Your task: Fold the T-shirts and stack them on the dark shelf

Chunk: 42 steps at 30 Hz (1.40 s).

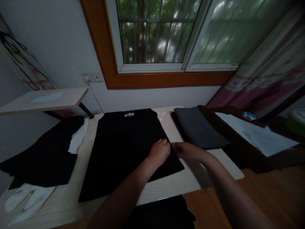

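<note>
A black fabric panel [119, 149] lies flat on the pale table, with white handwritten marks [129, 114] near its far edge. My left hand [160, 151] rests on the panel close to its right edge, its fingers curled down and closed on the cloth. Right beside it, my right hand [184, 150] is closed at that same edge, the fingertips pinched against the fabric. What lies under the curled fingers is hidden. A small yellow bit shows at the panel's far right corner.
To the right lies a folded grey and black fabric stack [199, 127]. Beyond it, paper sheets [254, 132] rest on a dark surface. At left, black cloth [47, 152] lies over white pieces [30, 200], near a raised shelf [45, 98]. A window [162, 35] is behind.
</note>
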Available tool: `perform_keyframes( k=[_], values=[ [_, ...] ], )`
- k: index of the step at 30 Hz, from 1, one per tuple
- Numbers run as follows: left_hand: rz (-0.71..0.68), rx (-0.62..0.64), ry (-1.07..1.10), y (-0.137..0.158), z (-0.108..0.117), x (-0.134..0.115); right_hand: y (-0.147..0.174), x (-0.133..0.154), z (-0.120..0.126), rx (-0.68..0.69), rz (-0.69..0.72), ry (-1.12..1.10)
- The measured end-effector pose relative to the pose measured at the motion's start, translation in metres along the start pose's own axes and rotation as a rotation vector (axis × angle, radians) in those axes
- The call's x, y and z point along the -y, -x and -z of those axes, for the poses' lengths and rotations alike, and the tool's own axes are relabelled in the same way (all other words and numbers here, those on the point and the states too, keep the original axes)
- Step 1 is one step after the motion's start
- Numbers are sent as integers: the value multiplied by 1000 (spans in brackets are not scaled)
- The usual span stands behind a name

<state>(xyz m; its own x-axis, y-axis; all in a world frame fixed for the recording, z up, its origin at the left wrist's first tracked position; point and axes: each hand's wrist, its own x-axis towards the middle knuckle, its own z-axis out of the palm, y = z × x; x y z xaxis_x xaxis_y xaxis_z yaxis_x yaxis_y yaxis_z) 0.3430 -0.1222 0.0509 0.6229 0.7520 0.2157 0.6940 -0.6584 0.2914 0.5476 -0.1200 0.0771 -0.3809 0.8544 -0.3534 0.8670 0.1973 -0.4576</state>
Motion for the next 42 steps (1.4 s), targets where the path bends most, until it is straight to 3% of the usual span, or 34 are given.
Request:
perform_keyframes(
  k=[9,19,27,37,42],
  values=[
    [33,-75,205,-1,-8,8,9,15,7,-52,67,-5],
    [88,-118,377,-5,-9,7,5,20,3,-58,-21,-117],
    [68,-112,323,-6,-10,8,5,18,0,-60,55,-235],
    [1,-107,180,1,1,9,8,9,-1,-8,7,-61],
    [-14,-75,137,9,6,16,13,10,4,100,-62,-84]
  ],
)
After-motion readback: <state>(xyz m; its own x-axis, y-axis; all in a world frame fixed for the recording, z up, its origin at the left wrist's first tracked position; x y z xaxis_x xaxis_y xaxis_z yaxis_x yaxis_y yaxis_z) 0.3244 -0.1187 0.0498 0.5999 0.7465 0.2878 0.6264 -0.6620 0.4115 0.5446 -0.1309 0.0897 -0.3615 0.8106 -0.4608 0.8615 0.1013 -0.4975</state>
